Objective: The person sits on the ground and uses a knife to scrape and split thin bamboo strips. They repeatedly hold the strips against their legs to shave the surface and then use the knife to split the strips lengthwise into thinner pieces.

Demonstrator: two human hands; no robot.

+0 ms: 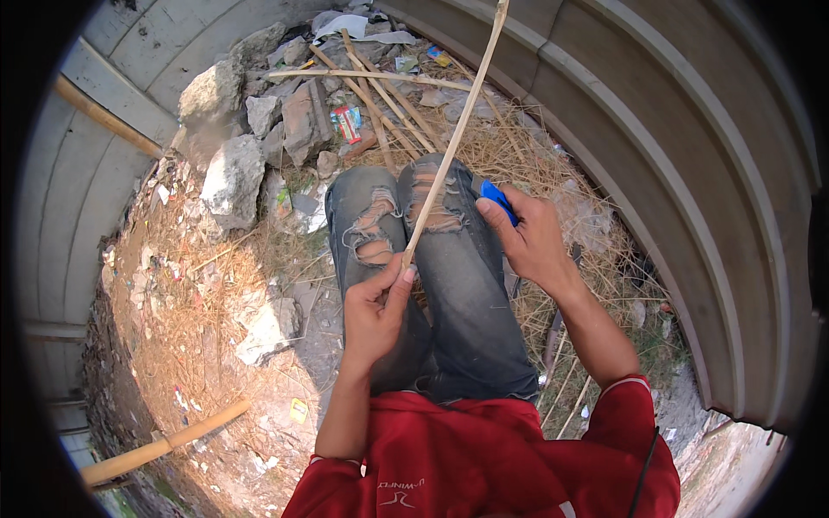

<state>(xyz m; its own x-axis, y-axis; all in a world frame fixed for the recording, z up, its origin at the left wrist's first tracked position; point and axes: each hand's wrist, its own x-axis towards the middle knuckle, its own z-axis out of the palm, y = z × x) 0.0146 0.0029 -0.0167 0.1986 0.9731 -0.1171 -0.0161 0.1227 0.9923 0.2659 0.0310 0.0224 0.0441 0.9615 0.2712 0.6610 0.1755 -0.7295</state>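
My left hand pinches the lower end of a long, thin bamboo strip between thumb and fingers. The strip slants up and away to the right, past the top of the view. Over my right knee, my right hand is closed around a small bright blue tool, its thumb pressed along the side. Most of that tool is hidden by the hand, and I cannot make out a blade. Both hands are above my torn jeans, apart from each other.
Several split bamboo strips lie beyond my knees, near broken concrete chunks at the far left. A ribbed metal sheet curves along the right. Dry straw and litter cover the ground. A bamboo pole lies at lower left.
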